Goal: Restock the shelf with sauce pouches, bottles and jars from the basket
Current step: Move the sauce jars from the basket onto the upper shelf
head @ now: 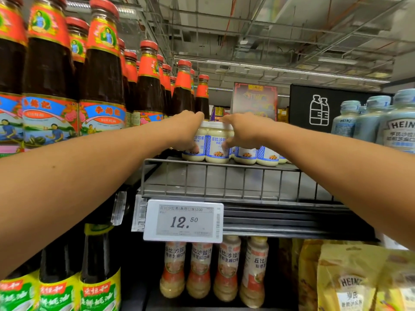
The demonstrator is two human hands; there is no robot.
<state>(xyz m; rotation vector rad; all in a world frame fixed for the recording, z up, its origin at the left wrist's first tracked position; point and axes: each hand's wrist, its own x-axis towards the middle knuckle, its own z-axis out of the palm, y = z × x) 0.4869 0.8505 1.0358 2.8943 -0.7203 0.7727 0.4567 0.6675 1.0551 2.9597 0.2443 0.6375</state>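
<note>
While the left hand (186, 129) and right hand (243, 131) clasp jars (216, 145), bare shelf (234, 182) lies behind the wire rail (170, 161).

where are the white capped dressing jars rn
Head view, centre: the white-capped jars stand on the upper wire-railed shelf, between red-capped sauce bottles on the left and Heinz bottles on the right, gripped by the left hand and right hand.

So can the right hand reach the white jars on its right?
Probably yes: the right hand, gripping a front jar, is beside those white jars; only the low wire rail stands before them.
</note>
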